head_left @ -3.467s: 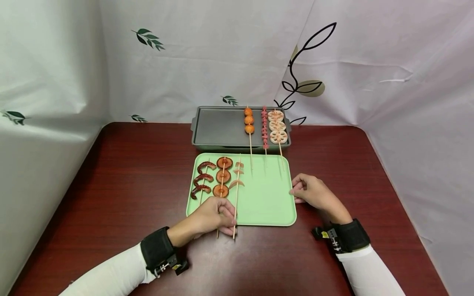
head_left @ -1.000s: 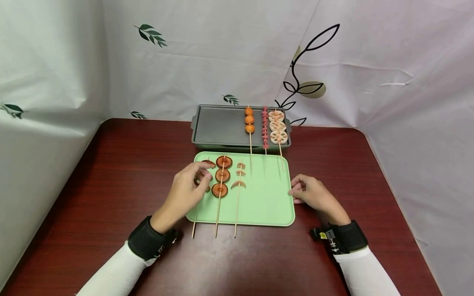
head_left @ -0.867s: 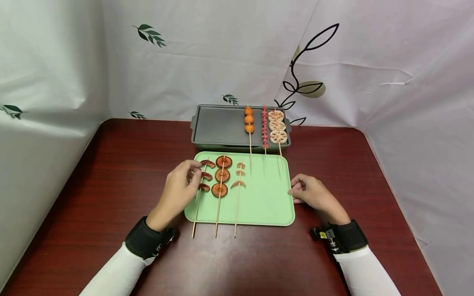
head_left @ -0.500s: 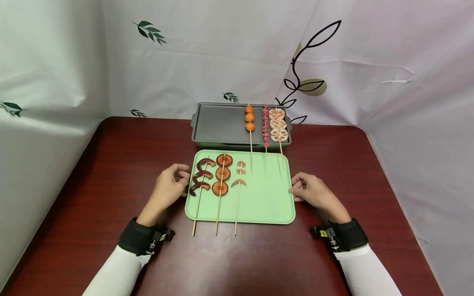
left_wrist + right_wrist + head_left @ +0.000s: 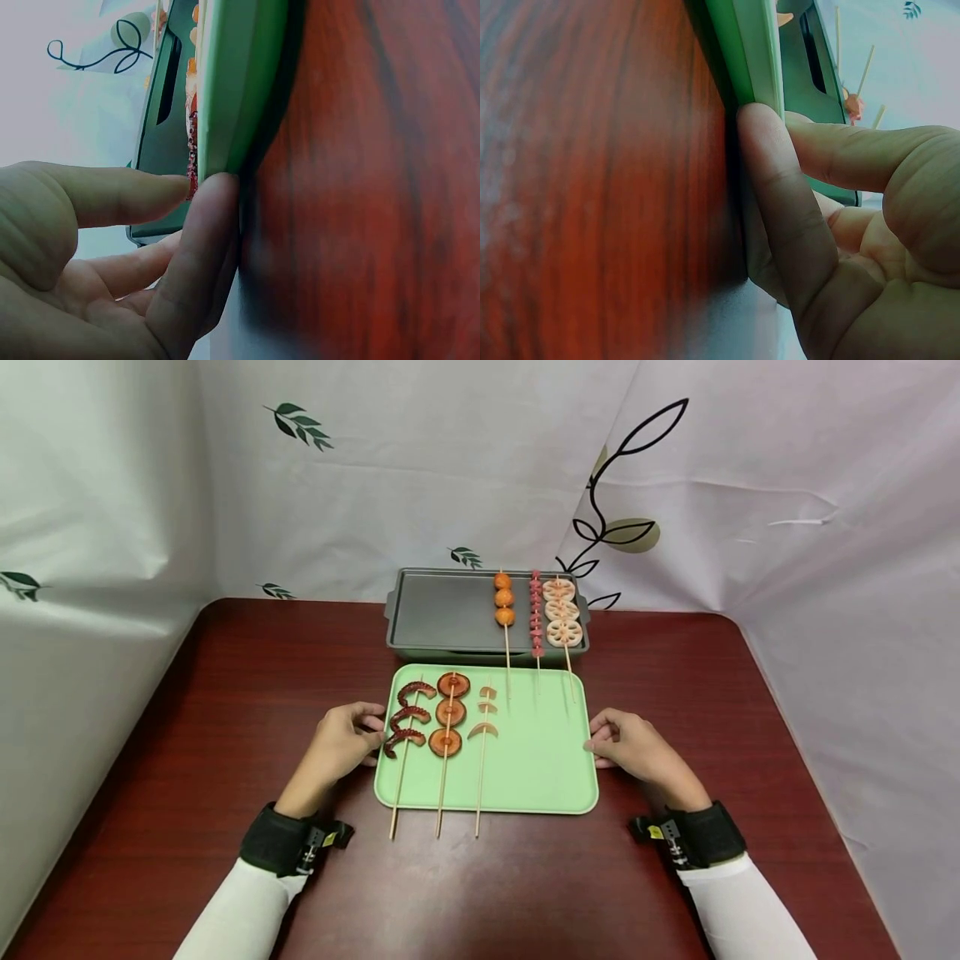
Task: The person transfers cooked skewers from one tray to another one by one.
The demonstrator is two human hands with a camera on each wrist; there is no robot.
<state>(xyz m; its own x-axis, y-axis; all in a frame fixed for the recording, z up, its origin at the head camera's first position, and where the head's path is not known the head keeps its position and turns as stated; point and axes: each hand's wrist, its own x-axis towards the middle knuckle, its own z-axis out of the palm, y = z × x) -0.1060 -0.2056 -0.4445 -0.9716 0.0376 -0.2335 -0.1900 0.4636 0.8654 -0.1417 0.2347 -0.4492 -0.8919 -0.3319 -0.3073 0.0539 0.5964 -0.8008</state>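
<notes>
Green tray [image 5: 536, 777] is gripped at both short edges, on the red-brown table [image 5: 225, 693] between the two hands. The left hand [image 5: 339, 745] is curled against the tray's left rim; in the left wrist view its thumb [image 5: 112, 195] is laid over the rim from above while a finger [image 5: 202, 247] is pressed against the rim's outer wall, so the edge is pinched. The right hand [image 5: 633, 747] is set likewise on the right rim: in the right wrist view a finger [image 5: 780, 210] is pressed along the rim's side and the thumb [image 5: 855, 154] is stretched over its top. Just inward of the left hand, three skewers are laid on the tray with their sticks overhanging the near edge: an octopus-tentacle skewer [image 5: 405, 718] closest to the fingers, then a skewer of round brown slices [image 5: 448, 710], then a skewer of pale crescent pieces [image 5: 483, 714]. Beyond both hands, a grey baking tray [image 5: 442, 610] is placed touching or just beside the green tray's far edge, with three more skewers: orange balls [image 5: 504, 600], small pink pieces [image 5: 536, 614] and lotus-root slices [image 5: 561, 610]. The whole layout is shown only by the head view; the pinching of the rim is made plain only by the wrist views.
</notes>
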